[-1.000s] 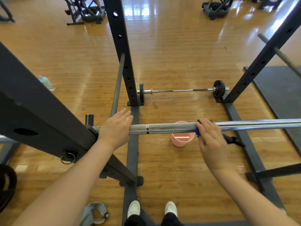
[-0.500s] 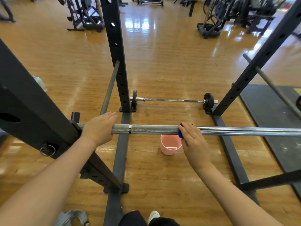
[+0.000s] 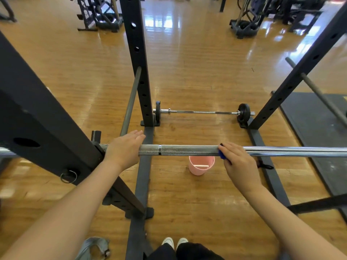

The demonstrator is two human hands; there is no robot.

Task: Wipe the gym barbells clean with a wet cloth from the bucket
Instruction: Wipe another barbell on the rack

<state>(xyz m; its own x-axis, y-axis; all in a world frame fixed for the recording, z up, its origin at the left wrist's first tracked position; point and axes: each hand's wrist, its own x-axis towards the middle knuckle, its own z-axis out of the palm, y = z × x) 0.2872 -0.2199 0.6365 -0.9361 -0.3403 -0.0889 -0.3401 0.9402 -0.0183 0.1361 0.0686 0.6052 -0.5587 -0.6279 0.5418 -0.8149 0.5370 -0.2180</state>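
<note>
Black rack upright (image 3: pixel 138 59) (holes drilled), grey mat (image 3: pixel 309 117) on wooden floor (image 3: pixel 197 68)

I'm looking into a gym; a black squat rack (image 3: pixel 135 59) stands on glossy wood flooring (image 3: pixel 197 68); a plated barbell (image 3: pixel 204 112) lies beyond; weight machines (image 3: pixel 249 17) line the back.

Person, head view: bare left forearm (image 3: pixel 75 203) and bare right forearm (image 3: pixel 281 212), no sleeves visible; dark black trousers (image 3: pixel 187 252); pair of white low-top shoes (image 3: pixel 174 242) at near edge.
</note>
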